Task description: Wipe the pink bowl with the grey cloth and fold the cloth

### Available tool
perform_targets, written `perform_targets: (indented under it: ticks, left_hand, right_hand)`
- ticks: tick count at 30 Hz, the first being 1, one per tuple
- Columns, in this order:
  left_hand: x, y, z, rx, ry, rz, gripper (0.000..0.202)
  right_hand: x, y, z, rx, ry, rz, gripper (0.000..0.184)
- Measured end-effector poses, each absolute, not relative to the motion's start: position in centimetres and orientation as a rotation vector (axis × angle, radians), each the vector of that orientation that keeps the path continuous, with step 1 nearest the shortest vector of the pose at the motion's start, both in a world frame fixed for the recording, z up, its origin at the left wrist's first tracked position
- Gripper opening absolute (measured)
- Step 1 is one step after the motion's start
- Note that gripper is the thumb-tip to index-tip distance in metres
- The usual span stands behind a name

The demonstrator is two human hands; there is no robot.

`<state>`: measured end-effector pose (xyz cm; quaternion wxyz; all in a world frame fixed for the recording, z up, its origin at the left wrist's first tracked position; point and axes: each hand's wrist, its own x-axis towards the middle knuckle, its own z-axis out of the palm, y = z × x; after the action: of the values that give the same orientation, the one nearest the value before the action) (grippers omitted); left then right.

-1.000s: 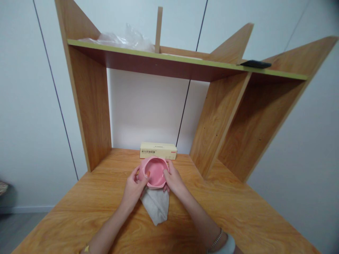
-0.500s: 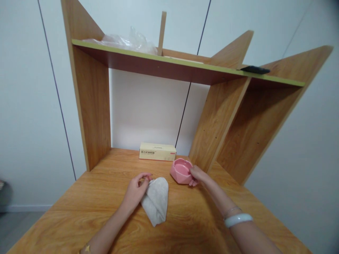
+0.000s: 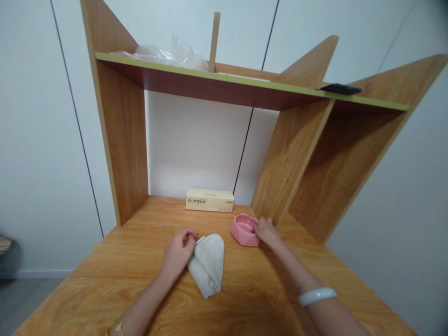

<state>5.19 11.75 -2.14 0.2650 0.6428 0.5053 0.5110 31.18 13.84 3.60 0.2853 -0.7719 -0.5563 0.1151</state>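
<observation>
A pink faceted bowl (image 3: 243, 229) rests on the wooden desk (image 3: 140, 275), close to the foot of the slanted shelf divider. My right hand (image 3: 266, 232) grips its right rim, fingers closed on it. A grey folded cloth (image 3: 209, 262) lies on the desk nearer to me. My left hand (image 3: 179, 252) pinches the cloth's upper left corner, fingers curled.
A long cream box (image 3: 209, 200) with red print lies at the back of the desk. Wooden shelf uprights (image 3: 121, 140) rise on both sides. The top shelf carries a crumpled clear plastic bag (image 3: 168, 53) and a flat black object (image 3: 340, 88).
Both hands held the pink bowl over the cloth. My right hand then carried it right and set it on the desk by the divider; my left hand dropped to the cloth's corner.
</observation>
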Motion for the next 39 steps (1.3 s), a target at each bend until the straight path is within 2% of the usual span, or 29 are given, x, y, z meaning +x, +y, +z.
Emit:
perform_targets:
  ticks: [3,6,9,13,17,24,31,35,39]
  left_hand:
    - [5.0,11.8,-2.2,1.731,1.409,1.300,0.020]
    - [5.2,11.6,-2.0,1.712,1.334,1.269,0.023]
    - [5.6,10.9,-1.6,1.691,1.163,1.283,0.026]
    - [5.8,10.1,-0.9,1.768,1.076,1.244,0.030]
    - [5.7,10.3,-1.0,1.869,1.148,1.352,0.031]
    - [5.2,12.0,-2.2,1.537,1.076,1.452,0.033]
    - [5.5,12.0,-1.9,1.278,0.893,1.298,0.045]
    - [5.4,11.7,-1.8,1.291,0.835,1.189,0.045]
    - [5.0,11.2,-1.4,1.537,1.117,1.221,0.032]
  right_hand:
    - [27.4,11.7,4.3,-1.993,-1.588,0.124,0.023]
    - [22.6,8.8,3.6,-1.779,-1.971,0.014,0.025]
    - [19.4,6.9,2.4,-1.814,-2.135,-0.038,0.032]
    - [19.3,6.9,2.5,-1.894,-2.086,-0.046,0.012]
    - [21.2,7.6,5.2,-1.738,-1.897,0.090,0.007]
    - [21.4,8.0,9.7,-1.201,-1.524,0.659,0.018]
    - [20.0,7.0,13.9,-1.066,-1.337,0.795,0.028]
    - [20.8,6.7,13.3,-1.100,-1.268,0.783,0.031]
    - [23.1,6.0,10.3,-1.207,-1.158,0.851,0.032]
